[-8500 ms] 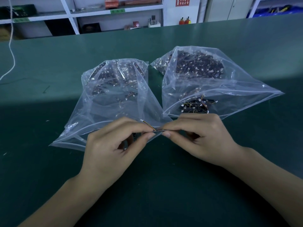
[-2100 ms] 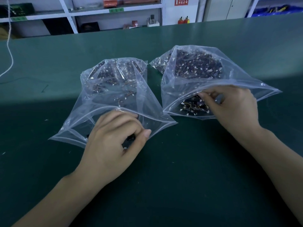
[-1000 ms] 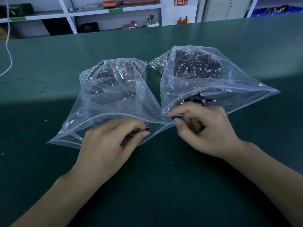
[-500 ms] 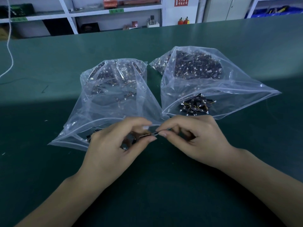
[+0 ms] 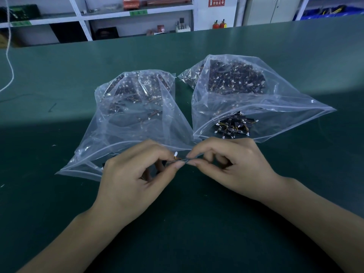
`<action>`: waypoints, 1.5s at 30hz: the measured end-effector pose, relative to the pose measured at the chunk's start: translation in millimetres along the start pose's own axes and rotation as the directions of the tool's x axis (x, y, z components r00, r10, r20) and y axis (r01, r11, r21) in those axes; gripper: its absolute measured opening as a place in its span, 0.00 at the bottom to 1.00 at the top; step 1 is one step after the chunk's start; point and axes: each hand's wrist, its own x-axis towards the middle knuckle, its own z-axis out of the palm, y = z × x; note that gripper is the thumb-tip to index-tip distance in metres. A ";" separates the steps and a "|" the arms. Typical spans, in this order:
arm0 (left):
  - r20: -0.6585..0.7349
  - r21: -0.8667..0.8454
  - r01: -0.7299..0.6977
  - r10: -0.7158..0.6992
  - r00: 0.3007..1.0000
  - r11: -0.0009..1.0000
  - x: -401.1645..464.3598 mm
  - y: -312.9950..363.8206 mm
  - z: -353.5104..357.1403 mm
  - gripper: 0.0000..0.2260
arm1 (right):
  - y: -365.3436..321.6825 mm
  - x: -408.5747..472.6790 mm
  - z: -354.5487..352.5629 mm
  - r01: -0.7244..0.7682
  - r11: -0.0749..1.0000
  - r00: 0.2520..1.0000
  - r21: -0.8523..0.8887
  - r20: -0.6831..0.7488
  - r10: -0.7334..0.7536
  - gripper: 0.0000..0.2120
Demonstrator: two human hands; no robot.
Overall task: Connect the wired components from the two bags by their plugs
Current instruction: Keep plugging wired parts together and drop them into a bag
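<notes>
Two open bags [image 5: 137, 115] behind both hands [image 5: 134, 178].

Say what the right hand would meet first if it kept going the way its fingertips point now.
The right hand points leftward at the left hand. Its pinching fingertips would probably meet the left hand's fingertips first, across the small wired component held between them; depth is unclear.
</notes>
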 end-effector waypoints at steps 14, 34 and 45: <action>0.096 -0.004 -0.004 0.004 0.995 1.000 -1.6 -4.4 0.2 0.10 | 0.6 -1.4 -0.7 -0.049 0.999 0.995 -0.006 0.086 0.050 0.04; 0.174 0.279 0.013 -0.063 0.983 0.960 1.0 -11.5 -7.0 0.17 | 38.7 7.8 -39.8 -0.117 0.937 0.990 -0.330 0.037 0.136 0.02; 0.211 0.473 0.162 -0.290 0.933 0.866 2.1 -21.4 -15.7 0.10 | 62.2 7.8 -58.4 -0.516 0.703 0.855 -0.490 -0.244 0.457 0.04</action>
